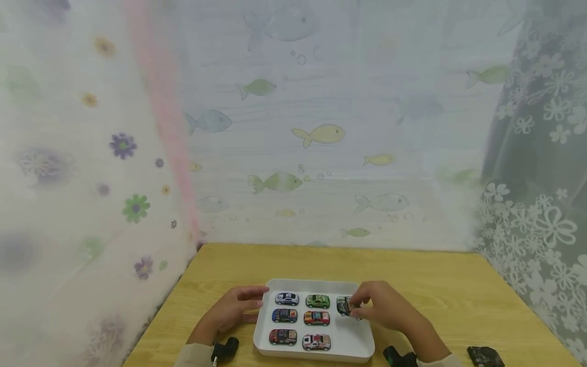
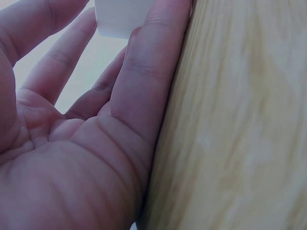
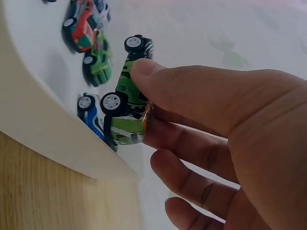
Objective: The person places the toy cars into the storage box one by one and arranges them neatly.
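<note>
A white tray (image 1: 337,352) on the table holds several small toy cars in rows. Among them are a white one (image 1: 287,298), a green one (image 1: 318,301), a blue one (image 1: 285,315) and a red-and-yellow one (image 1: 317,318). My right hand (image 1: 382,308) is over the tray's right side, pinching a green-and-black toy car (image 3: 127,91) between thumb and fingers. In the right wrist view a blue-and-white car (image 3: 91,115) stands partly hidden behind it. At the tray's left wall, my left hand (image 1: 234,308) has its fingers extended, touching or nearly touching the rim.
The wooden table (image 1: 220,265) extends around the tray. A dark object (image 1: 485,356) lies near the right front, cut off by the frame. Patterned curtains (image 1: 321,204) stand behind and on both sides. Black wrist devices (image 1: 225,349) show at both sleeves.
</note>
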`<state>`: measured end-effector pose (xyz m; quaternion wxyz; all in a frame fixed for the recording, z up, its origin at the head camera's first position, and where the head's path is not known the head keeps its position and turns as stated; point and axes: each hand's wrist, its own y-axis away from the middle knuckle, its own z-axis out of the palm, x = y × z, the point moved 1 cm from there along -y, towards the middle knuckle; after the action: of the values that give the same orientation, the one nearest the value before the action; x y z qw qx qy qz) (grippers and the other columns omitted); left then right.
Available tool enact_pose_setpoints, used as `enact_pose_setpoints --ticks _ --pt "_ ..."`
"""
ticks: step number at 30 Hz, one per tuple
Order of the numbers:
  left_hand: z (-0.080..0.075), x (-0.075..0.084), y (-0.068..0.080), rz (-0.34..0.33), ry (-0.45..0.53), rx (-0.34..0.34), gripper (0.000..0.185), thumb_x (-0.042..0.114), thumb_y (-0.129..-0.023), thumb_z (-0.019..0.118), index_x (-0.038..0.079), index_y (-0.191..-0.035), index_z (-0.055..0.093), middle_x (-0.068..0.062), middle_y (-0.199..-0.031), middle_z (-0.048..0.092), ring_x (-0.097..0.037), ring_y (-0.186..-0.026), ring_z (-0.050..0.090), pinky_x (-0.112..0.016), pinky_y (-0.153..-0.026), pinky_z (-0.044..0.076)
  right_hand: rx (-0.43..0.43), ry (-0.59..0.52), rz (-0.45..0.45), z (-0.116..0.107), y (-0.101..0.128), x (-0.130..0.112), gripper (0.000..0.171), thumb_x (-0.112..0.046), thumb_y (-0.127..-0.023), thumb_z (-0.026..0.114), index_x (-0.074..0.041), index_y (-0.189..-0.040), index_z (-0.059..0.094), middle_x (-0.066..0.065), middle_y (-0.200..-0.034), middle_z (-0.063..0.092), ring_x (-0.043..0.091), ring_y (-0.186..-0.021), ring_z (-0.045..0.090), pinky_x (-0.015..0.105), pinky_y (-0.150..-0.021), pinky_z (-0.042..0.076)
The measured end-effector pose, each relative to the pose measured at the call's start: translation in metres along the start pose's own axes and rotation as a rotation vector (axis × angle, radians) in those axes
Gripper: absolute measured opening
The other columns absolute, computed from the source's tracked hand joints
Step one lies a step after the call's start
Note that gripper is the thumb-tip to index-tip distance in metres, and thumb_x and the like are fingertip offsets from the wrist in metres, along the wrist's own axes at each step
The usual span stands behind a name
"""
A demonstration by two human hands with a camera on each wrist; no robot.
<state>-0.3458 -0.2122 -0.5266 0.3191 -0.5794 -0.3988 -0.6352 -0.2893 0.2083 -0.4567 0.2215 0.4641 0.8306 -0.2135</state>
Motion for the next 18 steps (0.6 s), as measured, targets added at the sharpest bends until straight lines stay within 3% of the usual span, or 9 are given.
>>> enact_pose_setpoints --ticks 7,18 --pt "0.0 -0.003 -0.001 -0.002 0.008 -0.011 0.05 0.018 -0.101 0.068 0.004 -0.147 0.056 -0.019 -0.151 0.055 -0.027 -0.124 0.065 -0.048 -0.095 0.061 -0.067 0.007 0.005 0.011 -0.002 0.003 0.013 -0.027 -0.086 0.085 -0.02 -0.097 0.084 -0.016 -0.092 0.07 0.003 -0.083 0.061 0.023 -0.067 0.053" --pt "-0.001 -0.002 0.0 0.01 -0.003 -0.011 0.049 0.019 -0.101 0.068 0.005 -0.147 0.057 -0.019 -0.151 0.055 -0.027 -0.123 0.065 -0.048 -0.094 0.061 -0.087 0.072 -0.058 0.015 -0.006 0.001 0.006 -0.02 -0.083 0.087 -0.022 -0.088 0.084 -0.019 -0.082 0.066 0.006 -0.077 0.056 0.022 -0.065 0.047"
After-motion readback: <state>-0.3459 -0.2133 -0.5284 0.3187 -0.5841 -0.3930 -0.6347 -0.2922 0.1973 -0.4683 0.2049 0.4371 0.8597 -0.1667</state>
